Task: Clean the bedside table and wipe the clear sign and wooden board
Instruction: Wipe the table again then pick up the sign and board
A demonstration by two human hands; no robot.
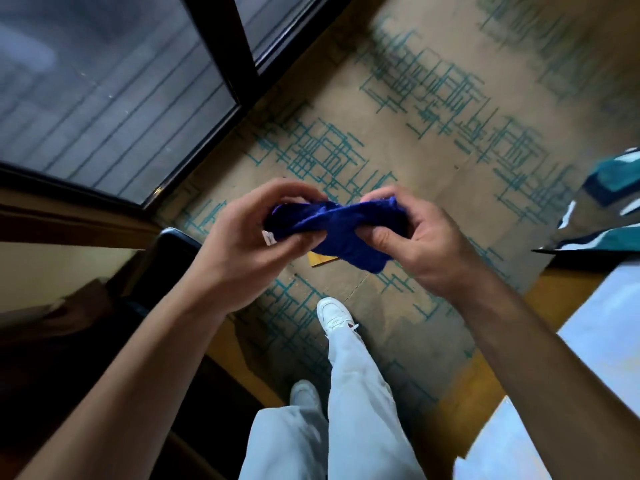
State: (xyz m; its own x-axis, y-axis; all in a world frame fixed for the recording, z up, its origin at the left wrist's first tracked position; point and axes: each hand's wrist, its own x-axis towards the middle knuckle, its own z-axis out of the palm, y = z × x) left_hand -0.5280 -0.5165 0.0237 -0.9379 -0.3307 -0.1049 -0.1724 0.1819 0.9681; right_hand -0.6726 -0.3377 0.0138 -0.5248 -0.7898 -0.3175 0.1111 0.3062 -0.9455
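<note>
A dark blue cloth (341, 228) with a small white label is bunched between both hands at the middle of the view, above the carpet. My left hand (242, 244) grips its left end, fingers curled over the top. My right hand (415, 237) pinches its right end with thumb and fingers. A small piece of light wood (322, 259) shows on the floor just under the cloth, mostly hidden by it. No clear sign is in view. The dark wooden furniture (69, 341) at the lower left is blurred.
Tan carpet (450, 133) with teal line patterns covers the floor. A dark-framed glass door (104, 81) stands at the upper left. A bed with white sheet (606, 323) and a teal patterned runner (616, 188) lies at the right. My legs and white shoes (334, 317) are below.
</note>
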